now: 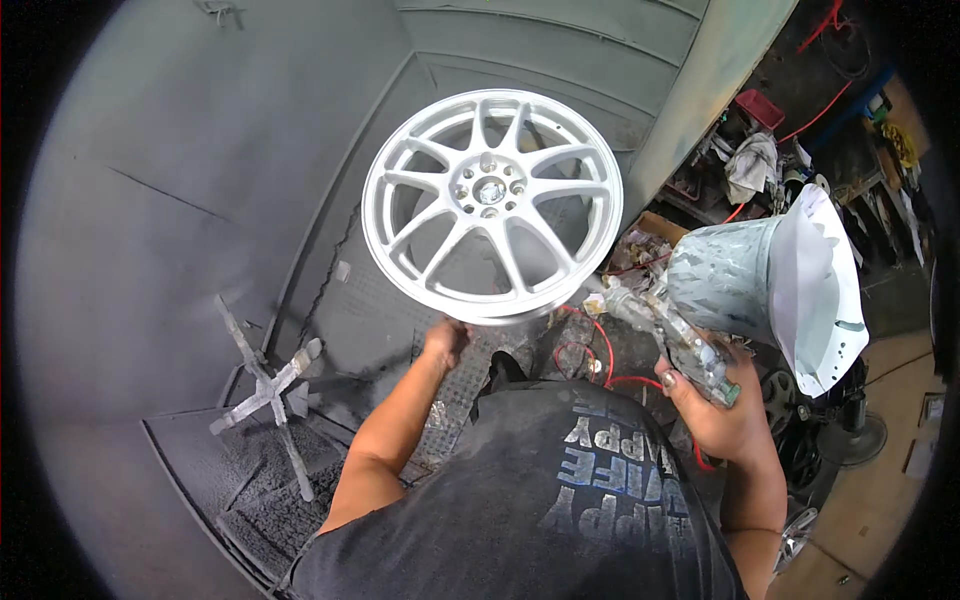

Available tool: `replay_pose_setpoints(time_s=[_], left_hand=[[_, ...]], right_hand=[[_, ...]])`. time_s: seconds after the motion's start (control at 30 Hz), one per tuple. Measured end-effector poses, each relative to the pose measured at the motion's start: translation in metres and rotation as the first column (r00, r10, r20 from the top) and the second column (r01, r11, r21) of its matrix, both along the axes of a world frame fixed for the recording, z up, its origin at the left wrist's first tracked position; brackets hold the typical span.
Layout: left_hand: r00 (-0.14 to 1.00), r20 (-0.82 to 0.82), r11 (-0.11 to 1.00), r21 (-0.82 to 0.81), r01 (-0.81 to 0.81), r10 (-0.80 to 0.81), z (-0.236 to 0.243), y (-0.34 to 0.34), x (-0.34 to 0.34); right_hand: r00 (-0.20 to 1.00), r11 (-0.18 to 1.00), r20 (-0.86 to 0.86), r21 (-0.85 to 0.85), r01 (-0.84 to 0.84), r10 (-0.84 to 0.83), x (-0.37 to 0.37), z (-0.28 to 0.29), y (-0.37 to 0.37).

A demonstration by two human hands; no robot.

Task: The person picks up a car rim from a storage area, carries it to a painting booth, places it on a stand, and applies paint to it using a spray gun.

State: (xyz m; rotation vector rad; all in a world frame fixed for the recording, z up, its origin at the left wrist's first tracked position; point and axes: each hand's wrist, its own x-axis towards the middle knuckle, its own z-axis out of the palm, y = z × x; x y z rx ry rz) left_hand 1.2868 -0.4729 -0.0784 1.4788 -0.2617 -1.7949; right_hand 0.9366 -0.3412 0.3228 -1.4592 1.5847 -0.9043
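A white multi-spoke wheel rim sits ahead of me, tilted face up, with round holes about its hub. My left hand is closed just under the rim's near edge; its fingertips and whatever they grip are hidden. To the right, my right hand is wrapped round the handle of a paint-smeared spray gun. The gun's nozzle points toward the rim's lower right edge, a little apart from it. On the gun stands a paint-streaked cup, with a white sheet-like collar round its wide end.
Grey booth walls enclose the left and far sides. A paint-coated cross-shaped stand is at lower left. A red hose runs over the floor behind the gun. Cluttered shelves with rags fill the right, near a fan-like round object.
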Motion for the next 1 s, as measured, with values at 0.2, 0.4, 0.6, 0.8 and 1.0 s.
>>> replay_pose_setpoints(time_s=[0.2, 0.4, 0.6, 0.8, 1.0], left_hand=[[0.965, 0.057, 0.965, -0.059, -0.254, 0.257, 0.024, -0.036, 0.012], [0.967, 0.029, 0.967, -0.033, -0.251, 0.252, 0.016, 0.001, -0.055], [0.939, -0.110, 0.945, -0.002, 0.328, -0.326, 0.022, 0.029, -0.056], [0.966, -0.083, 0.969, -0.016, 0.246, -0.246, 0.019, 0.004, -0.024], [0.984, -0.149, 0.984, -0.132, -0.122, 0.102, 0.022, -0.036, -0.012]], right_hand=[[0.991, 0.985, 0.074, 0.128, -0.119, 0.110, -0.014, 0.020, -0.010], [0.987, 0.981, 0.124, 0.153, -0.116, 0.098, -0.020, 0.018, -0.023], [1.000, 1.000, -0.001, 0.007, 0.011, -0.011, -0.028, -0.004, -0.018], [0.998, 0.996, -0.009, 0.063, -0.065, 0.065, -0.042, 0.010, -0.031], [0.979, 0.967, 0.045, 0.155, -0.201, 0.196, -0.037, 0.012, -0.025]])
